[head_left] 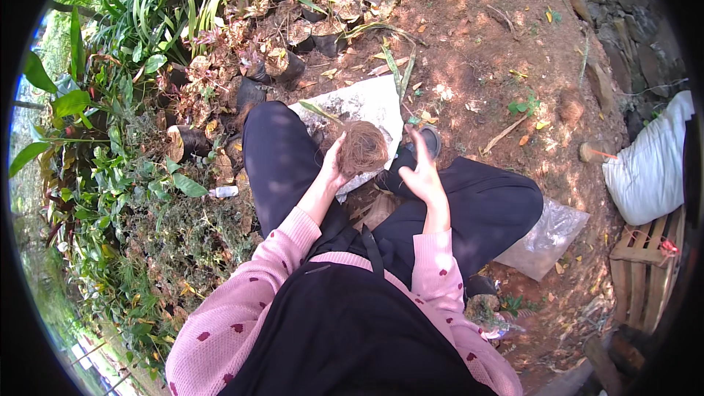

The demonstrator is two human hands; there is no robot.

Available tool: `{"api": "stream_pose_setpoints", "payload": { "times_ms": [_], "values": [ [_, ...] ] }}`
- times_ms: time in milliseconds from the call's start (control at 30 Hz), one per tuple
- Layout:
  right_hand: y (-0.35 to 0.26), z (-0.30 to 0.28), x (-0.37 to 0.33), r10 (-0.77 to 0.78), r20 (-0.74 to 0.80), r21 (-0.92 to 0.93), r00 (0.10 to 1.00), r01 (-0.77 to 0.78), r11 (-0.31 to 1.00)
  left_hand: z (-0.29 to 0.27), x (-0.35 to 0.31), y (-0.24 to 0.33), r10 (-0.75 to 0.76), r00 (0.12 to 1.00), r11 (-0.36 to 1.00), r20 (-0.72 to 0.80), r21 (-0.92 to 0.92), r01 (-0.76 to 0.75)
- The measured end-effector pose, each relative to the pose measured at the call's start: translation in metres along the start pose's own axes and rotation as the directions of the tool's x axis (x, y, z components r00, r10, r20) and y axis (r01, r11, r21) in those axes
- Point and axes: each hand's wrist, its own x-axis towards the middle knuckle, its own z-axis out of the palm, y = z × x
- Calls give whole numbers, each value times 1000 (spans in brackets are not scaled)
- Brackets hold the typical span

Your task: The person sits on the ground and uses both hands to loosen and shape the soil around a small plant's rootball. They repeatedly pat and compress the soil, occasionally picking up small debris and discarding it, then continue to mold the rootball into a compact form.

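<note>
My left hand [334, 164] is closed around the left side of a ball of brown coconut-like fibre [365, 148], held above my lap. A narrow green leaf [320, 111] reaches out from the ball's upper left; whether it grows from the ball I cannot tell. To the right, apart from the ball, my right hand [423, 171] has its fingers spread and holds nothing. Beneath the ball lies a white sheet [375, 95] dusted with dark soil, between my crossed legs. Long striped leaves [400, 73] cross the sheet's far right corner.
Dark plant bags [282, 66] and dense greenery [103, 176] line the left. A clear plastic bag [546, 238] lies beside my right knee. At the right are a stuffed white sack [649, 165], a wooden crate [645, 268] and a stone wall [631, 22]. Another fibre clump [570, 105] rests on the soil.
</note>
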Motion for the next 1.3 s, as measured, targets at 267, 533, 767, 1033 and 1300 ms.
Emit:
{"api": "stream_pose_setpoints", "payload": {
  "times_ms": [267,533,767,1033,1300],
  "values": [
    [11,91,14,-180,-70,-259,981,156,953,-37,5,-6,146,989,989,-37,34,-145],
    [13,84,17,-462,-208,-424,862,346,837,-17,-2,3,40,976,994,-212,109,-17],
    [20,72,21,-330,-136,-356,934,265,896,-20,-2,-12,75,995,913,-70,407,-40],
    [44,62,18,132,-33,93,991,-129,987,-28,-4,-24,-97,994,909,-53,402,110],
    [33,44,19,391,2,466,920,-347,814,-7,-13,-30,-44,997,882,60,471,10]
  ]
}}
